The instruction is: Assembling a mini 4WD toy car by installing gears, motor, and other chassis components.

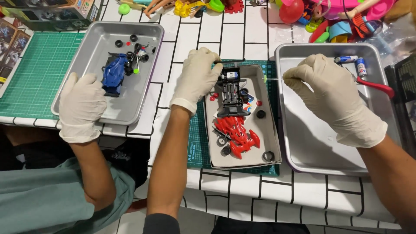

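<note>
Over the cardboard tray (271, 130), left hand (197, 78) steadies black chassis (232, 93).

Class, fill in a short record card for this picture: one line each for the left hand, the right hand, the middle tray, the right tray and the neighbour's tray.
left hand: gloved, on the black car chassis
right hand: gloved, pinching a thin rod aimed at the chassis
middle tray: chassis, red car shell, loose black wheels
right tray: batteries, red-handled tool
left tray: blue car shell, small parts; another person's gloved hand rests on its edge
</note>
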